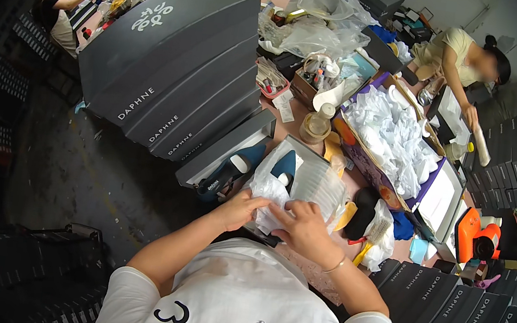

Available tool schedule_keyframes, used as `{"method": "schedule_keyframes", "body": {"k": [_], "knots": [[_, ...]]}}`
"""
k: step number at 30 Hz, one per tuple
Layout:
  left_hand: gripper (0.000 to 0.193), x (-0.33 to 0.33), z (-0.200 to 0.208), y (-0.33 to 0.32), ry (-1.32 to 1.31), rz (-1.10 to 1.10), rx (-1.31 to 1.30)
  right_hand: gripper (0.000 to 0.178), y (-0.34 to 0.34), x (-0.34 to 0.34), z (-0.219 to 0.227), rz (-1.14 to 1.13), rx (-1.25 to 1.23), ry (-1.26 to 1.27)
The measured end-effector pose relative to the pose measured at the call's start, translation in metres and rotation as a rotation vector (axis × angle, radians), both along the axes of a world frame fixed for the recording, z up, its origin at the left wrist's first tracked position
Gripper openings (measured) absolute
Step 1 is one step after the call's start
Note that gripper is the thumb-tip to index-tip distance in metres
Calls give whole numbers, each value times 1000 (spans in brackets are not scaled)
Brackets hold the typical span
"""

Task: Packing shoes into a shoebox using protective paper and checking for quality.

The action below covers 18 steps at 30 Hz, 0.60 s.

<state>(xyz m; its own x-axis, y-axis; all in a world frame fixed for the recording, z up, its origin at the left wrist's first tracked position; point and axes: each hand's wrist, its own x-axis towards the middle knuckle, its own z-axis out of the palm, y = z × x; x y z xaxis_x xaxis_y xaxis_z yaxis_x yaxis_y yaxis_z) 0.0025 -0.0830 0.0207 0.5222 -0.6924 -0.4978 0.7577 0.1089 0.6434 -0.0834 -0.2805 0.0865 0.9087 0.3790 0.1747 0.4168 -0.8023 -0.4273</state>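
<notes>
Close to my body, crumpled white tissue paper [273,189] is gathered between my two hands. My left hand [240,210] is closed on its left edge, fingertips pinching it. From the right, my right hand [305,228] grips the lower right edge between thumb and forefinger, the other fingers curled loosely. Just beyond the paper, a dark blue shoe [284,166] lies in an open shoebox lined with a translucent white sheet [315,183]. A matching blue shoe [240,164] rests to the left, against a dark grey box part [225,144].
Tall stacks of dark grey shoeboxes [174,59] stand at left and lower right [448,310]. A purple-edged carton [392,137] full of crumpled white paper sits right of centre. An orange tool [476,236] lies farther right. Two co-workers work at the far left and far right.
</notes>
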Motion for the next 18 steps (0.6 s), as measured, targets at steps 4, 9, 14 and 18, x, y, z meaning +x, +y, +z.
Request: {"method": "schedule_keyframes", "body": {"k": [4, 9, 14, 18], "knots": [[27, -2, 2, 2, -720, -44, 116, 68, -16, 20, 6, -144, 699, 300], [28, -7, 9, -8, -870, 1, 434, 55, 0, 7, -49, -214, 722, 391], [44, -7, 0, 17, 144, -40, -306, 58, 8, 4, -22, -224, -87, 30], [38, -10, 27, 17, 366, 7, -273, 63, 8, 3, -27, -120, -144, -68]]}}
